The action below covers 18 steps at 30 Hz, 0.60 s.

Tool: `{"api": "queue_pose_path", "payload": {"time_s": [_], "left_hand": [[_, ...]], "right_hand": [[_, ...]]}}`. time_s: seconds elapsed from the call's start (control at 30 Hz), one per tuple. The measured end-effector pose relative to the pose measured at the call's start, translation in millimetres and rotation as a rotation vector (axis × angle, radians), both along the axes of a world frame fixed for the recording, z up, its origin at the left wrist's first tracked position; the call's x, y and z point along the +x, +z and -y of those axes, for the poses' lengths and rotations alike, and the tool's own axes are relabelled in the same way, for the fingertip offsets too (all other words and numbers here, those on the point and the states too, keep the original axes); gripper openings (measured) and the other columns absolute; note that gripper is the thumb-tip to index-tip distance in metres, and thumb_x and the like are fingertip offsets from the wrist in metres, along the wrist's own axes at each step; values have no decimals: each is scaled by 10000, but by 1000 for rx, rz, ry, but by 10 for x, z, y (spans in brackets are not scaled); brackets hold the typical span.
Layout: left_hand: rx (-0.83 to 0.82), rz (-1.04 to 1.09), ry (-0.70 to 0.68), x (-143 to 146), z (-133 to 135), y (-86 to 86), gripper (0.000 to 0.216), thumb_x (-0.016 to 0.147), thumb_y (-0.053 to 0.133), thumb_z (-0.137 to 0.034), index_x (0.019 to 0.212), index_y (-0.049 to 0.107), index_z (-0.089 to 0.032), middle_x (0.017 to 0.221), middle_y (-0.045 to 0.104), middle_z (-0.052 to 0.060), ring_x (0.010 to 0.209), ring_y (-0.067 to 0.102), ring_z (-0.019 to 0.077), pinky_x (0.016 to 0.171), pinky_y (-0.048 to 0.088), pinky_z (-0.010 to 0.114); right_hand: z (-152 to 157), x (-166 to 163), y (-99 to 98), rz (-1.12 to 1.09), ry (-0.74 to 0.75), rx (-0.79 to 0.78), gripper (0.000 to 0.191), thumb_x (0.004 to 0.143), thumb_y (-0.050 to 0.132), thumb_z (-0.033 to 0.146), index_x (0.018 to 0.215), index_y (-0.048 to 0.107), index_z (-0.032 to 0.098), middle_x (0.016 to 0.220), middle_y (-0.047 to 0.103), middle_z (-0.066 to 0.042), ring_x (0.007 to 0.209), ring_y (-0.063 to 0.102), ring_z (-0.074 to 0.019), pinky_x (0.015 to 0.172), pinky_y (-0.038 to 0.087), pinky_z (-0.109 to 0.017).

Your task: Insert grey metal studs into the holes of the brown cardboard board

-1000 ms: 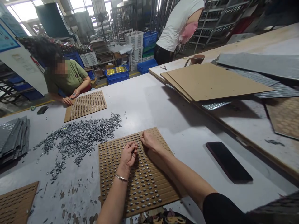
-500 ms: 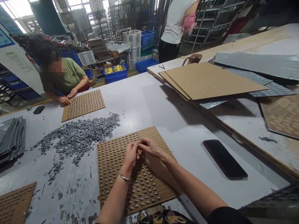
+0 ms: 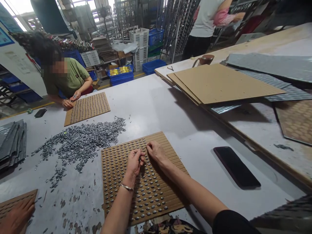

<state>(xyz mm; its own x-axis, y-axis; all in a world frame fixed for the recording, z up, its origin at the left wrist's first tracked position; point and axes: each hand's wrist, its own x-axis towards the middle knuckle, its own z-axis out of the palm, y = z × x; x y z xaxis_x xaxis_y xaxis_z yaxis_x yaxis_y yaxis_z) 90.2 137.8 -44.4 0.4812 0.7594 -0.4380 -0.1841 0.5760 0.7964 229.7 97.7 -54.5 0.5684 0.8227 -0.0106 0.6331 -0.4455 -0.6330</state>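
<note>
Both hands, left hand (image 3: pixel 134 161) and right hand (image 3: pixel 155 150), curled on slotted board (image 3: pixel 114 169), fingertips touching; grip contents unclear.

Both hands meet on the brown board (image 3: pixel 114 169): left hand (image 3: pixel 133 162) curled, right hand (image 3: pixel 156 152) beside it, metal pieces (image 3: pixel 83 141) heaped at ten o'clock.

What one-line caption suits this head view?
Both hands, left hand and right hand, rest on a perforated brown board beside loose metal pieces.
</note>
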Motion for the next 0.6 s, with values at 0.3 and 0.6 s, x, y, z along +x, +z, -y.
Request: {"api": "queue_pose_path", "payload": {"time_s": [0.3, 0.6], "left_hand": [[30, 0, 20, 4, 17, 45, 437, 639, 768, -456, 819, 498, -164, 731, 652, 27, 502, 518, 63, 393, 322, 143], [-60, 65, -64, 34, 97, 90, 440, 540, 864, -369, 793, 618, -106, 625, 536, -28, 484, 431, 27, 390, 283, 134]], "right_hand": [[-45, 130, 25, 30, 39, -35, 133, 813, 518, 170, 707, 597, 166, 702, 597, -37, 668, 509, -146, 625, 338, -249], [440, -51, 389, -288, 324, 310, 162, 867, 540, 300, 856, 666, 199, 827, 683, -28, 757, 597, -161, 712, 438, -267]]}}
